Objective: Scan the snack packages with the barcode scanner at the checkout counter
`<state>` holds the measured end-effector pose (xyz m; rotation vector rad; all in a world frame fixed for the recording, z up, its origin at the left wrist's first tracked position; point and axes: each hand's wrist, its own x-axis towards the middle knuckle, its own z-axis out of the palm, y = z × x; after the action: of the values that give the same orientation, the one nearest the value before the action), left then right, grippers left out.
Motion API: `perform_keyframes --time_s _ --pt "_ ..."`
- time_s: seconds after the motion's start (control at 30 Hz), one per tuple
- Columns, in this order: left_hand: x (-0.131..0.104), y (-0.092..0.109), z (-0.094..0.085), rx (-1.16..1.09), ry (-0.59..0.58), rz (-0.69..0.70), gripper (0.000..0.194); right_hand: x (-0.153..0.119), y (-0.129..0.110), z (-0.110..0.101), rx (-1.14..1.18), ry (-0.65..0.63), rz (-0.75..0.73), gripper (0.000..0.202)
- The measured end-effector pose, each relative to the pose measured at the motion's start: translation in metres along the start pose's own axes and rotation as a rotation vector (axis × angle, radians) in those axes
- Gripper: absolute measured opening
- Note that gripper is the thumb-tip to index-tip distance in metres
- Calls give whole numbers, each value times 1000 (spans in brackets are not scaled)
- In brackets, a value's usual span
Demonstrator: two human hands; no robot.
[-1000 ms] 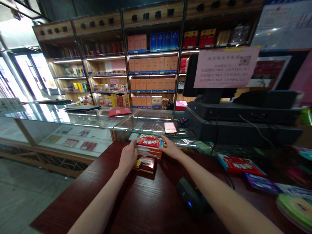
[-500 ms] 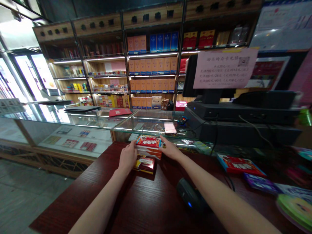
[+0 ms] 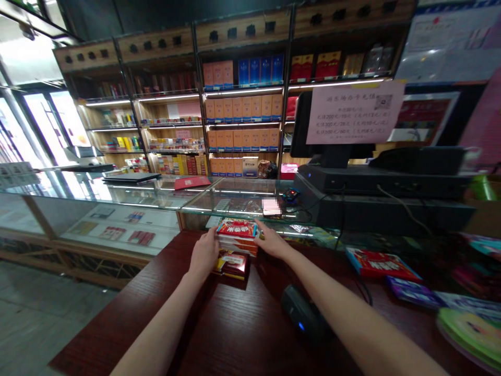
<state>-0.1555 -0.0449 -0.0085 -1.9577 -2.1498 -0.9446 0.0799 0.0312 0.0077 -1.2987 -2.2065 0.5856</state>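
At the far edge of the bench (image 3: pixel 156 324), your left hand (image 3: pixel 204 251) and right hand (image 3: pixel 270 241) flank the red stack (image 3: pixel 237 228), one against each side. Each grip is partly open, fingers loosely curved along the packs; whether the left thumb touches is hard to tell, as it is hidden. Just on your side of the stack lies the brown pack (image 3: pixel 231 263), near your left wrist. The scanner (image 3: pixel 300 308), blue light on, sits beside your right forearm, and beyond that arm lies the red box (image 3: pixel 382 265).

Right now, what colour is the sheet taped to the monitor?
The sheet is pale pink with dark writing, clearest in the head view.
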Motion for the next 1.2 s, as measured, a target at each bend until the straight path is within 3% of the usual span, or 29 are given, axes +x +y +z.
perform_keyframes --time_s 0.27,0.47,0.77,1.2 --pt "-3 8 -8 36 69 96 44 -18 9 -16 74 59 -51 76" --pt "-7 31 -12 73 77 165 43 -37 27 -30 107 111 -28 75" --pt "-9 95 -3 53 7 323 39 -89 60 -70 123 205 -8 69" --pt "-15 204 34 4 -152 538 33 -161 133 -133 11 307 161 62"
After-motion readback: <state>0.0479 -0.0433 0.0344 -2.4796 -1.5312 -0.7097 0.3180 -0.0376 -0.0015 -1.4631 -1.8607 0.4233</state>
